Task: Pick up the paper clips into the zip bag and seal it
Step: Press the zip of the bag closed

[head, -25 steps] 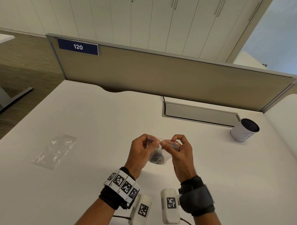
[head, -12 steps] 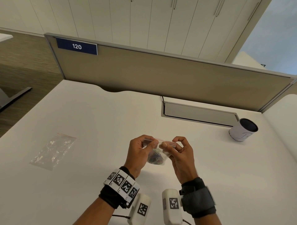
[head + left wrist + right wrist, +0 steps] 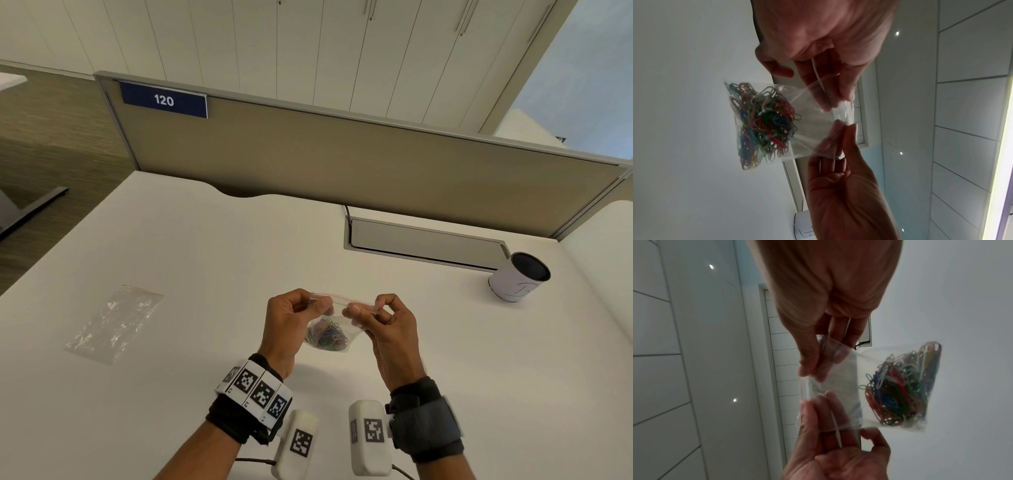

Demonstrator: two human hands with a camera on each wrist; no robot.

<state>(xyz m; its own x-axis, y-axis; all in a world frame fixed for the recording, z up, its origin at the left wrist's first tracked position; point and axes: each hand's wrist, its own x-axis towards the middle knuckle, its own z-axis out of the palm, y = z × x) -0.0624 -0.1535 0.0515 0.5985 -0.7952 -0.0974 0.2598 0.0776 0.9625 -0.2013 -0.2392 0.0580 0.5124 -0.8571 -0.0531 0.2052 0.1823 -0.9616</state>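
Zip bag [image 3: 337,317]: held above the near middle of the desk [image 3: 191,260], paper clips [image 3: 327,337] heaped at its bottom.
Left hand [image 3: 291,323]: thumb and fingers pinching the strip's left end.
Right hand [image 3: 387,323]: pinching the right end.
Sealing: keep the strip taut and level, then press along it until both tracks likely lock.

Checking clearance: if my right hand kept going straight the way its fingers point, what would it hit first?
Likely the left hand: the right hand points leftward along the zip bag top, which both pinch. Depth unclear.
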